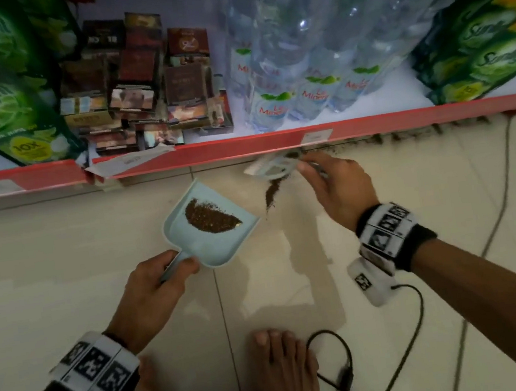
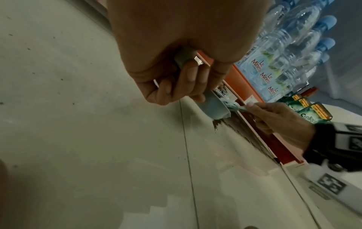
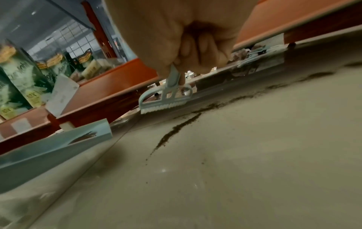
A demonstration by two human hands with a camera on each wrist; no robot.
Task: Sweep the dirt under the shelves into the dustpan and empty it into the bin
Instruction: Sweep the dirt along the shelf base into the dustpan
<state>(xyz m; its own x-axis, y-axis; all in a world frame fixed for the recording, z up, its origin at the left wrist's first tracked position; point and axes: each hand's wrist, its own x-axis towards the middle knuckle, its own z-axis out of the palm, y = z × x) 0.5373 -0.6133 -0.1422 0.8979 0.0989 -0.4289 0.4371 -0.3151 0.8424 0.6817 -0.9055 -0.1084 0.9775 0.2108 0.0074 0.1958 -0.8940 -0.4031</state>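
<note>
My left hand (image 1: 159, 282) grips the handle of a pale blue dustpan (image 1: 220, 246) resting on the tiled floor, its mouth toward the shelf. A half-moon of brown dirt (image 1: 210, 217) lies in the pan. My right hand (image 1: 334, 185) holds the handle of a small pale blue brush (image 1: 271, 169), whose white bristles (image 3: 162, 107) sit at the red shelf edge (image 1: 212, 155). A brown dirt streak (image 1: 271, 195) runs on the floor between brush and pan. More dirt (image 1: 406, 135) lines the gap under the shelf to the right. The bin is not in view.
The bottom shelf holds green detergent packs (image 1: 1, 98), stacked small boxes (image 1: 143, 85) and water bottles (image 1: 311, 40). My bare foot (image 1: 282, 362) and a black cable (image 1: 343, 377) lie on the floor behind the pan. A loose price label (image 1: 130, 161) hangs off the shelf edge.
</note>
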